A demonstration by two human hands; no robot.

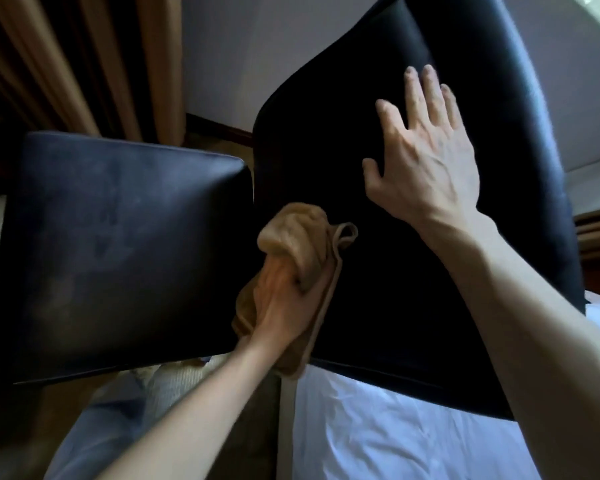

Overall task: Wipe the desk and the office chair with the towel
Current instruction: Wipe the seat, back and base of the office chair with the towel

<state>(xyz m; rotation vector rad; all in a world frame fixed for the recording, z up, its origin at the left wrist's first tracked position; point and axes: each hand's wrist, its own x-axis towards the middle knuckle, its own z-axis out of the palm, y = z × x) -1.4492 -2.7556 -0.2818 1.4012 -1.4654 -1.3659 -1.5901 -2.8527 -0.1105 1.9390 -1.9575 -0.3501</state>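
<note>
I see left hand (284, 303) gripping towel (300, 237), centre | right hand (426, 168) splayed on office chair (118, 237) back | bedding (395, 431), perhaps a bed, lower right

My left hand (284, 306) grips the tan towel (295, 233) against the black chair (222, 202), low on its backrest (343, 116) beside the seat (118, 237). My right hand (426, 161) rests flat on the backrest, fingers spread. White bedding (378, 427) lies below.
</note>
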